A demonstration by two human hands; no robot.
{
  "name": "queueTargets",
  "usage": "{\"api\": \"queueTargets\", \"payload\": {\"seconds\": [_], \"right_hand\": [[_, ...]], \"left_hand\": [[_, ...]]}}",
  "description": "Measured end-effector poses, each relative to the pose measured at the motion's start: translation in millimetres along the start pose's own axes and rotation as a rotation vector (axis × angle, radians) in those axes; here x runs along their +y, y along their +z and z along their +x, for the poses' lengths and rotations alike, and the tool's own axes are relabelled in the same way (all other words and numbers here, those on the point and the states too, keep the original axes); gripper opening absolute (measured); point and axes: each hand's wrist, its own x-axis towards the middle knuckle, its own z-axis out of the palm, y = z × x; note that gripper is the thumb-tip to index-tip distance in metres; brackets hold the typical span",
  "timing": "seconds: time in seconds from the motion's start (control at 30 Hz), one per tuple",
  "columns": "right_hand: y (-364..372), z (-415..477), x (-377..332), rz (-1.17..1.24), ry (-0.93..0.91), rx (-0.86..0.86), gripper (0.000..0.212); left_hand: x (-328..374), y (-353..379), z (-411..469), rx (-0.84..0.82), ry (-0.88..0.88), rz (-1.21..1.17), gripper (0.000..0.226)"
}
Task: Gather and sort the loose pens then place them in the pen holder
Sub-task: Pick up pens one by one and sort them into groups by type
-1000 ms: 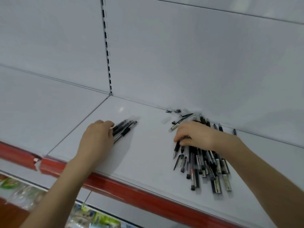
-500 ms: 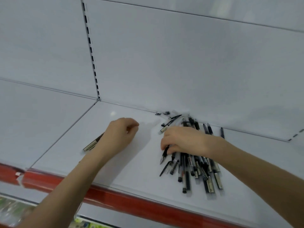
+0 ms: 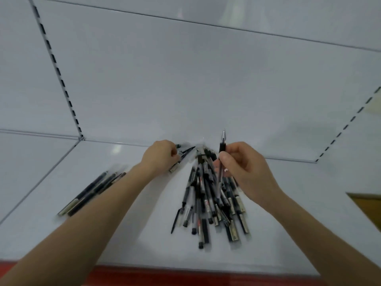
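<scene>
Hands were seen at the far end of the pen pile (image 3: 208, 199), one at each side. Furthest left, a few set-aside pens (image 3: 90, 193) were laid side by side on the shelf (image 3: 123, 234), well apart from the pile; their long axes were slanted from near left to far right, and their far ends were hidden by the forearm. The left hand (image 3: 159, 156) was held low at the pile's far-left corner, its fingers curled round a slanted pen (image 3: 182, 158) that was blurred, pointed end toward the back. The pile itself was fanned on the shelf between the hands, its long axes mostly run from near to far and drawn together at the far end. Above it, a raised pen (image 3: 221, 149) was pinched between thumb and fingers of the right hand (image 3: 245, 168), held almost upright with its metal tip pointed up. The shelf was white and edged nearest the camera by a red strip (image 3: 185, 275). Behind it a white back panel (image 3: 185, 89) was flanked by a slotted upright (image 3: 59, 79) at left and a second slotted upright (image 3: 350, 120) at right. A brown shape (image 3: 367, 203) was cut off at the right edge.
</scene>
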Motion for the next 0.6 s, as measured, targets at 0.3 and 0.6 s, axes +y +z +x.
{"api": "queueTargets", "payload": {"seconds": [0.3, 0.6], "right_hand": [[-10, -9, 13, -0.167, 0.089, 0.006, 0.008], [-4, -2, -9, -0.339, -0.133, -0.109, 0.024]], "left_hand": [[4, -2, 6, -0.165, 0.069, 0.030, 0.018], [10, -36, -61, 0.013, 0.134, -0.703, 0.010]]}}
